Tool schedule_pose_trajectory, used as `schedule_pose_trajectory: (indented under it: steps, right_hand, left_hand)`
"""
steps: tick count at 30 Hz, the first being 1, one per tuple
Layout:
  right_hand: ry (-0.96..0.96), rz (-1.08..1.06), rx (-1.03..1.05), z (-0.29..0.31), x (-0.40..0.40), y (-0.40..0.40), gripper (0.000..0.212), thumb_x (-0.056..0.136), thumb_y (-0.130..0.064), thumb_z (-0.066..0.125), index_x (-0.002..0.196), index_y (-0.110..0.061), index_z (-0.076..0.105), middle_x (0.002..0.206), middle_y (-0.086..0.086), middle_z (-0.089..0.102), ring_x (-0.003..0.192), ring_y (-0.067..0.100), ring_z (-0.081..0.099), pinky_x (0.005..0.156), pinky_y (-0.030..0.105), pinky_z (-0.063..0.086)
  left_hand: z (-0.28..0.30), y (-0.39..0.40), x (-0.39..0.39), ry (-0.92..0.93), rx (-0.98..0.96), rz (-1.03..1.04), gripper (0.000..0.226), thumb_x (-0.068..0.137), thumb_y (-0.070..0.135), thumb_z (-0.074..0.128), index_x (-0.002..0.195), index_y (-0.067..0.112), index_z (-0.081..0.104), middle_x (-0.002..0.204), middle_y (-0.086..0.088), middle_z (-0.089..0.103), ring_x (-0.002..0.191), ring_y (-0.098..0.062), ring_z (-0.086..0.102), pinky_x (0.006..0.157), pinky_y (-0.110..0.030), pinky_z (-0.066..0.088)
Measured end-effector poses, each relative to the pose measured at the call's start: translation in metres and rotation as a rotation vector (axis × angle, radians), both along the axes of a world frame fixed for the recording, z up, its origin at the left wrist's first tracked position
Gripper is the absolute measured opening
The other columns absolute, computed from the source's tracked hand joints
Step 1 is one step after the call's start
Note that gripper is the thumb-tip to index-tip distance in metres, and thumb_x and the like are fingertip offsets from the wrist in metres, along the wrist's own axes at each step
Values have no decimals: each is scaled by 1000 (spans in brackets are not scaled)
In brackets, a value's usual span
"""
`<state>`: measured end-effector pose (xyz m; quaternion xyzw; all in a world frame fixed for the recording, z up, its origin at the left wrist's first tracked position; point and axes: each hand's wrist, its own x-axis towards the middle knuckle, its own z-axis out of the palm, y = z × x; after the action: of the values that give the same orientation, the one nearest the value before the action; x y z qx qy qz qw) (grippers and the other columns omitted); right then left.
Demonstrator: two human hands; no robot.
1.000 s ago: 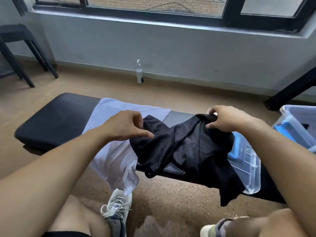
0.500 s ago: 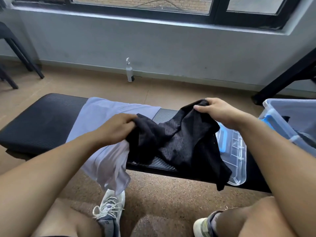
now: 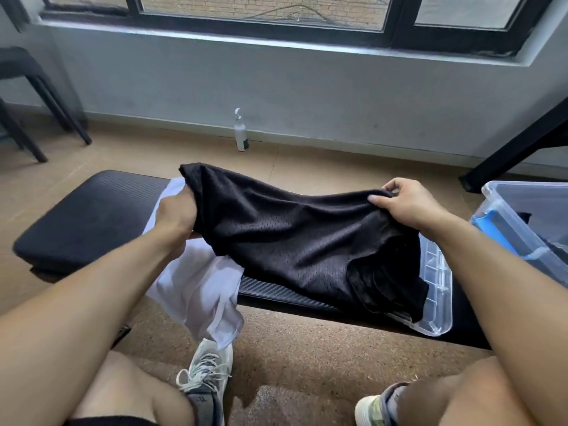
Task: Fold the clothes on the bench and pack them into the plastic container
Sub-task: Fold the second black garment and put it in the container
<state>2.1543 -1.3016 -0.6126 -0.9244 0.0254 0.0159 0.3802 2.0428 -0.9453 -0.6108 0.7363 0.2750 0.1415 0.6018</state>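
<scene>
I see a black padded bench (image 3: 83, 216) running across the view. On it lie a white garment (image 3: 196, 281) draped over its near edge, a black mesh garment (image 3: 292, 244), and a clear plastic lid (image 3: 436, 290).

Single view only: wide-angle camera on person's head, facing forward and down. Looks over both bare forearms onto long black padded bench (image 3: 83, 216) close in front, running left to right across frame. Own knees and pale laced sneakers (image 3: 204, 375) at bottom edge. Farther off: grey wall, black-framed window (image 3: 399, 23) along top. Edges bowed by lens.
</scene>
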Motion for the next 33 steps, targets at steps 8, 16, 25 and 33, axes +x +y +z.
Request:
schedule_pose_trajectory:
  steps: [8, 16, 25, 33]
  right_hand:
    - [-134, 123, -336, 21, -11, 10, 33, 73, -39, 87, 95, -29, 63, 95, -8, 66, 96, 19, 62, 78, 31, 49]
    - [686, 852, -783, 40, -59, 55, 56, 65, -32, 93, 112, -28, 61, 89, 5, 75, 73, 15, 68, 65, 27, 53]
    - [478, 769, -688, 22, -61, 63, 15, 84, -10, 61, 76, -23, 63, 72, -1, 69, 62, 13, 63, 65, 29, 50]
    - [237, 523, 77, 34, -61, 74, 12, 89, -15, 63, 78, -18, 60, 71, 1, 54, 61, 10, 50, 61, 24, 45]
  left_hand:
    - [-15, 12, 4, 9, 377, 1, 31, 84, 12, 70, 113, 20, 63, 105, 4, 69, 98, -17, 66, 89, -35, 53]
    - [-13, -40, -9, 77, 628, -826, 21, 74, 41, 86, 76, 26, 73, 69, 10, 70, 65, -5, 62, 69, -26, 49]
    - [-11, -72, -19, 61, 628, -998, 43, 64, 54, 89, 96, 31, 72, 88, 14, 73, 86, 2, 65, 80, -18, 50]
    - [-8, -106, -27, -64, 260, -674, 39, 71, 44, 88, 97, 24, 66, 90, 7, 71, 80, -5, 66, 81, -25, 56]
